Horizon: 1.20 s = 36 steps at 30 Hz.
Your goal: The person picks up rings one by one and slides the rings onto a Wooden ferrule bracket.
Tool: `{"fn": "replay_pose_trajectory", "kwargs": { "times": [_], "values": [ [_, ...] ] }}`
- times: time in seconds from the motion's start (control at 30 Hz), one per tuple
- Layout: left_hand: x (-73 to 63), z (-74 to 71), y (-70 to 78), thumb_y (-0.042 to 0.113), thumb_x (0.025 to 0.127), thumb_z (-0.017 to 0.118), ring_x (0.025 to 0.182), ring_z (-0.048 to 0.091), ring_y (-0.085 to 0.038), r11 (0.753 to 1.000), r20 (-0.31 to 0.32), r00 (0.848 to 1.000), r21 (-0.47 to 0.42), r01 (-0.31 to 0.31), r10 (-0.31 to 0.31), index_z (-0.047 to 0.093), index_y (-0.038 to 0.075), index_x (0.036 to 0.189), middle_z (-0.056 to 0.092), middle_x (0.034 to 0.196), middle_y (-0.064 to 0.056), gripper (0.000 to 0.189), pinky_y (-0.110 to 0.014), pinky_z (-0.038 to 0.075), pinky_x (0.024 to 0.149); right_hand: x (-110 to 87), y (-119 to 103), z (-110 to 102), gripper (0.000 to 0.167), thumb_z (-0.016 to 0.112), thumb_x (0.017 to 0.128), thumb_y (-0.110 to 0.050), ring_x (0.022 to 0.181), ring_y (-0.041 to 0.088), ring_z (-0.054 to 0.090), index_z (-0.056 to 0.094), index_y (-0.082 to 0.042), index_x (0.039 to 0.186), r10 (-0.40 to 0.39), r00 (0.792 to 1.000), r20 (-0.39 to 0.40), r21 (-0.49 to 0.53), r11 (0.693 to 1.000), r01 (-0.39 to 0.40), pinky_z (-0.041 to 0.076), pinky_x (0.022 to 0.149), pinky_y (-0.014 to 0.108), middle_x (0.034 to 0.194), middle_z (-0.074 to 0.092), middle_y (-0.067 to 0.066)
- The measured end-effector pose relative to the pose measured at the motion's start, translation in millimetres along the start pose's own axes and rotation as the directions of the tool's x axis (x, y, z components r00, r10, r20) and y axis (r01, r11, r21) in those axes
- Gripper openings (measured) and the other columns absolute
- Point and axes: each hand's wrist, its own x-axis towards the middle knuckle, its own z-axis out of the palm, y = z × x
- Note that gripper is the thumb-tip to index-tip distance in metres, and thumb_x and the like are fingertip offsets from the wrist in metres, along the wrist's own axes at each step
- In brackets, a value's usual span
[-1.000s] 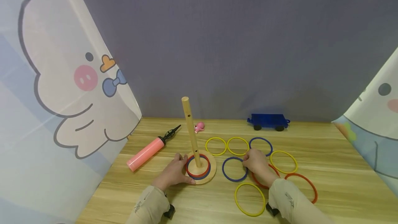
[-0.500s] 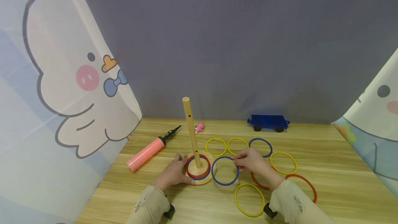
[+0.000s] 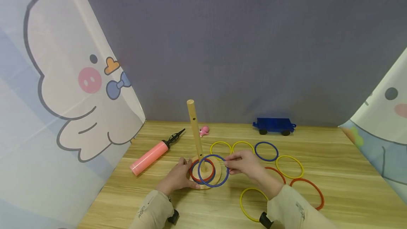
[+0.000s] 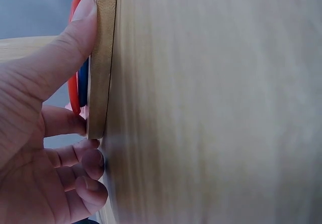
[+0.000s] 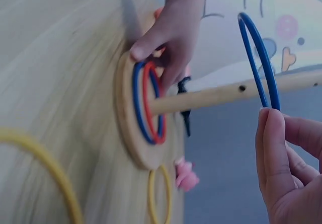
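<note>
A wooden stand has an upright post (image 3: 194, 126) on a round base (image 5: 126, 103). Around the foot of the post lie a red ring (image 5: 145, 90) and a blue ring (image 5: 136, 100). My left hand (image 3: 178, 176) grips the base's left edge, its thumb (image 4: 75, 38) on the rim and fingers at the side. Thumb and fingers of my right hand (image 3: 246, 165) pinch another blue ring (image 5: 267, 68) by its right edge. Raised and tilted, this ring overlaps the base in the head view; the right wrist view shows it in front of the post, not around it.
Right of the stand lie several yellow rings (image 3: 303, 169), red rings (image 3: 323, 197) and a blue ring (image 3: 266, 160). A pink hand pump (image 3: 149, 158) lies at the left. Along the back are a small pink toy (image 3: 204, 130) and a blue toy wagon (image 3: 274, 125).
My right hand has picked up the blue ring from the table and carried it left over the base. My left hand has stayed on the stand's base.
</note>
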Motion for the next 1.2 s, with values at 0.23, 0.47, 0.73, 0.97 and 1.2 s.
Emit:
{"fn": "replay_pose_trajectory", "kwargs": {
  "times": [0.23,0.47,0.73,0.97,1.2],
  "values": [
    [0.3,0.1,-1.9,0.052,0.063,0.088,0.092,0.050,-0.025,1.000,-0.005,1.000,-0.014,-0.024,0.024,0.044,-0.005,0.143,0.044,0.107,-0.012,0.108,-0.045,0.046,0.083,0.8,-23,10,0.028,0.070,0.089,-0.005,0.068,0.016,0.066,0.066,0.013,0.109,-0.012,1.000,-0.018,0.034,0.999,0.013,0.056,0.067,0.033,0.086,0.070,0.009],
    [0.6,1.1,-3.9,0.053,0.061,0.088,0.101,0.054,-0.032,0.999,-0.023,0.999,-0.038,-0.038,0.037,0.055,0.002,0.129,0.045,0.114,-0.015,0.091,-0.049,0.046,0.089,-1.1,-53,18,0.028,0.069,0.089,-0.002,0.066,0.014,0.065,0.064,0.017,0.109,-0.070,0.998,-0.005,0.092,0.993,0.070,0.056,0.066,0.029,0.083,0.069,0.007],
    [-1.0,-0.5,-2.5,0.053,0.063,0.088,0.119,0.049,-0.043,0.999,-0.013,1.000,-0.042,-0.014,0.014,0.047,-0.001,0.143,0.040,0.133,-0.026,0.105,-0.054,0.042,0.095,-5.9,-95,19,0.024,0.067,0.090,0.000,0.065,0.013,0.066,0.064,0.016,0.108,-0.153,0.988,-0.023,0.141,0.978,0.155,0.056,0.067,0.031,0.082,0.069,0.008],
    [-1.6,-1.8,-1.6,0.054,0.063,0.087,0.106,0.053,-0.032,1.000,0.004,1.000,0.008,-0.009,0.009,0.038,-0.010,0.144,0.044,0.117,-0.018,0.114,-0.048,0.045,0.091,-10.2,-132,24,0.024,0.068,0.089,0.001,0.065,0.016,0.067,0.065,0.014,0.108,-0.207,0.973,-0.103,0.185,0.957,0.223,0.056,0.067,0.031,0.090,0.068,0.015],
    [-0.6,-0.3,-2.2,0.056,0.065,0.085,0.107,0.053,-0.031,1.000,0.012,1.000,0.004,-0.004,0.004,0.037,-0.009,0.145,0.044,0.117,-0.017,0.114,-0.047,0.045,0.091,-11.6,-155,28,0.020,0.073,0.088,-0.006,0.067,0.016,0.066,0.070,0.007,0.103,-0.256,0.946,-0.201,0.201,0.934,0.296,0.056,0.073,0.036,0.090,0.067,0.016]
  ]
}}
